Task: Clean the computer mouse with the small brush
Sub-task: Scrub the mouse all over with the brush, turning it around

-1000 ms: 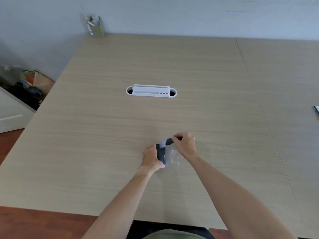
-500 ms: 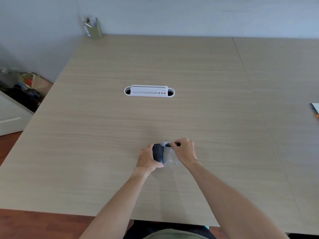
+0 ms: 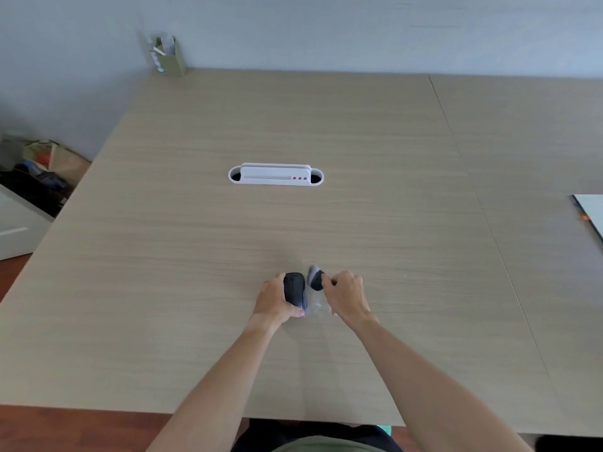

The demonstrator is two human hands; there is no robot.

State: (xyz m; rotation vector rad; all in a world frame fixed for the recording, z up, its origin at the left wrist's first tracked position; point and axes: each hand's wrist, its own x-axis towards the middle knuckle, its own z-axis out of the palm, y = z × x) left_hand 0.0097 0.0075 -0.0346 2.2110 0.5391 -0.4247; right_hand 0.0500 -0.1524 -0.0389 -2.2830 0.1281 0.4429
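Note:
A black computer mouse rests top-up on the wooden table near its front edge. My left hand grips the mouse from its left side. My right hand is closed around the dark handle of the small brush, whose pale bristles point up and left, just right of the mouse and slightly apart from it. A clear plastic wrapper lies on the table between my two hands.
A white cable grommet is set into the table's middle. An olive pen holder stands at the far left corner by the wall. A white sheet lies at the right edge. Bags sit on the floor at left.
The mouse has turned from on its side to top-up in my left hand. The brush has come off the mouse and now sits just to its right.

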